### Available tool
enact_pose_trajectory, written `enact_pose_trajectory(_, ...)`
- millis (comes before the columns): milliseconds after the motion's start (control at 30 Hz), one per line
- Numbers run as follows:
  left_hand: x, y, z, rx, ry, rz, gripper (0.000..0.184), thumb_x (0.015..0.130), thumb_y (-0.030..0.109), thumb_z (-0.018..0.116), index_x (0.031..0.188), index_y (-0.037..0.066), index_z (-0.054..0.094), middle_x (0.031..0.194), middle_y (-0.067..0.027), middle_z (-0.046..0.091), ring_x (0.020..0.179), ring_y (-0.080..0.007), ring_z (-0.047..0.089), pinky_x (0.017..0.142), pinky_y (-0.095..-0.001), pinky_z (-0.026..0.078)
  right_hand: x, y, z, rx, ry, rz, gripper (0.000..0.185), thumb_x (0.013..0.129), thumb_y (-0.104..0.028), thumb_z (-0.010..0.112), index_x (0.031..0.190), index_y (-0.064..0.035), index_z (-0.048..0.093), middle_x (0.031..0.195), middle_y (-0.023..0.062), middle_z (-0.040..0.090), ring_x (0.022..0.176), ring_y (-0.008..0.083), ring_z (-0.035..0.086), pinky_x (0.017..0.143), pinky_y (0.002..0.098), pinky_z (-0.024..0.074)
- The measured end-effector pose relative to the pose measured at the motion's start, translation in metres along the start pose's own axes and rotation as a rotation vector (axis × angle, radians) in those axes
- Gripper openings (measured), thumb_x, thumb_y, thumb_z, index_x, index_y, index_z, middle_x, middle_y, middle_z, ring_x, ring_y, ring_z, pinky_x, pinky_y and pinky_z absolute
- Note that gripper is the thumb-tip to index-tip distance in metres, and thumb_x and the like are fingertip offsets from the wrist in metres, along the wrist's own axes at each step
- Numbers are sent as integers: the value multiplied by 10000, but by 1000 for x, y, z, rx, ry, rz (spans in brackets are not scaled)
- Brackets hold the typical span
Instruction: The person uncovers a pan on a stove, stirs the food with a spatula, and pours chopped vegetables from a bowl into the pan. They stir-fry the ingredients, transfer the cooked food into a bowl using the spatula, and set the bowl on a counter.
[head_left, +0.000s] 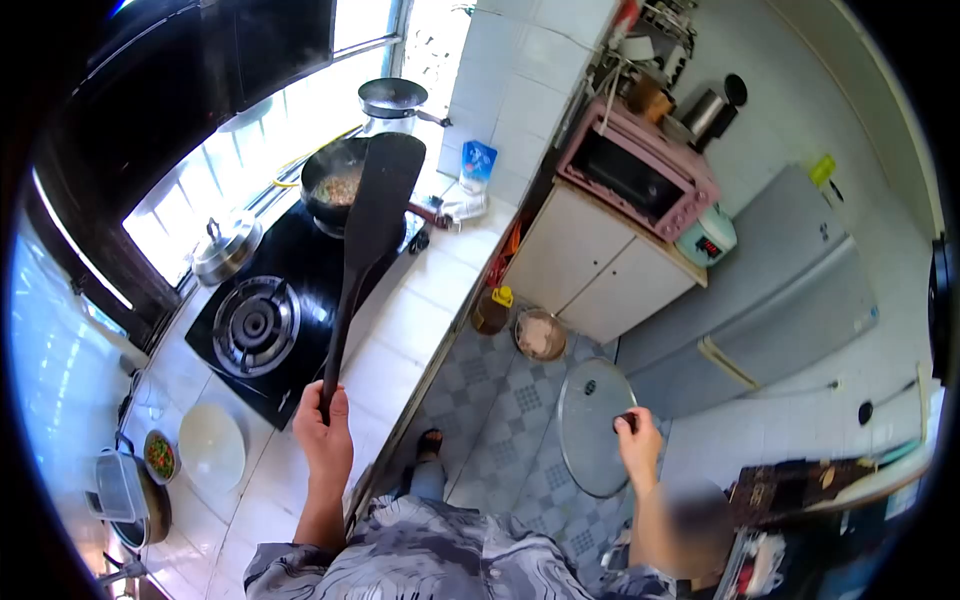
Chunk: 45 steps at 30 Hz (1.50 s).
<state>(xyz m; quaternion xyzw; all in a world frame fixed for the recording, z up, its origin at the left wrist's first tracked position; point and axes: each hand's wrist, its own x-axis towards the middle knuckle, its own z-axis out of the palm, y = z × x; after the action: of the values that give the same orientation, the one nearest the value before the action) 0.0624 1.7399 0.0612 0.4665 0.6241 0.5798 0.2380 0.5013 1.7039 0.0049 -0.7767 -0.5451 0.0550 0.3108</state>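
My left hand [322, 430] is wrapped round the handle of a long black spatula [378, 205]. The spatula's broad blade points up and partly hides the wok behind it. Food in small pieces lies in the black wok [322, 205], with some steam above it, on the stove's far burner. On the right, my right hand [638, 440] grips the dark knob of a large round glass lid [590, 430], held tilted over the floor.
The black stove [300, 255] has a bare near burner [256, 322]. A silver pot [227, 248] stands by the window. Left on the counter are a white plate [212, 448] and a bowl of chopped vegetables [160, 455]. A pink oven [640, 165] and grey fridge [745, 290] stand right.
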Motion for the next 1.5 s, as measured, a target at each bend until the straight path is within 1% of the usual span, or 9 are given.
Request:
enact_pose_trajectory(33, 20, 0, 13, 11, 8, -32, 168, 875, 181, 541, 838, 17, 528, 625, 37, 408, 559, -49, 348, 495, -201, 275, 36, -11, 15, 19, -39, 5, 287, 725, -255, 631, 937, -77, 553, 803, 140, 619, 756, 316, 602, 666, 384, 461)
enact_pose_trajectory(267, 126, 8, 72, -34, 83, -107, 145, 884, 167, 522, 847, 28, 524, 637, 44, 405, 565, -41, 332, 501, -194, 251, 239, -118, 119, 213, -213, -186, 297, 746, -286, 606, 958, -86, 553, 834, 139, 621, 773, 322, 599, 687, 379, 460)
enact_pose_trajectory(433, 141, 9, 89, 184, 242, -148, 135, 881, 157, 516, 839, 29, 525, 623, 41, 398, 553, -38, 323, 492, -193, 242, 364, -177, 234, 311, -396, -388, 300, 750, -294, 590, 966, -89, 550, 865, 147, 621, 818, 324, 594, 712, 379, 458)
enact_pose_trajectory(600, 138, 11, 132, 324, 485, -222, 126, 865, 137, 523, 845, 14, 530, 600, 32, 402, 532, -45, 328, 474, -211, 265, 452, -222, 354, 178, -626, -644, 315, 754, -322, 564, 974, -97, 548, 896, 170, 605, 845, 338, 581, 737, 414, 449)
enact_pose_trajectory(733, 144, 16, 184, 367, 673, -398, 157, 874, 157, 516, 835, 5, 523, 618, 28, 404, 556, -51, 336, 494, -208, 272, 494, -242, 414, 222, -707, -737, 311, 757, -309, 563, 980, -92, 548, 907, 167, 605, 857, 338, 578, 746, 414, 446)
enact_pose_trajectory(1033, 165, 29, 245, 378, 921, -493, 187, 893, 182, 495, 825, 8, 509, 656, 30, 421, 590, -51, 333, 523, -204, 271, 566, -295, 509, 530, -864, -563, 319, 769, -290, 538, 993, -63, 543, 901, 187, 609, 869, 332, 583, 770, 390, 434)
enact_pose_trajectory(1100, 167, 27, 250, 399, 933, -472, 187, 890, 179, 497, 820, 6, 511, 651, 29, 422, 587, -54, 334, 521, -209, 272, 575, -313, 534, 528, -772, -585, 266, 781, -269, 539, 962, -76, 555, 822, 137, 615, 787, 287, 592, 704, 355, 442)
enact_pose_trajectory(1233, 173, 36, 267, 489, 933, -494, 184, 885, 170, 498, 815, 1, 512, 660, 23, 427, 593, -60, 336, 524, -212, 277, 581, -350, 574, 512, -711, -576, 298, 772, -314, 553, 963, -85, 554, 852, 135, 620, 809, 295, 594, 725, 369, 442)
enact_pose_trajectory(1500, 170, 51, 296, 573, 985, -572, 169, 876, 152, 500, 823, -8, 511, 670, 15, 429, 599, -67, 337, 525, -216, 279, 583, -407, 595, 211, -767, -606, 364, 797, -346, 497, 1037, -74, 526, 970, 197, 597, 932, 363, 559, 793, 429, 428)
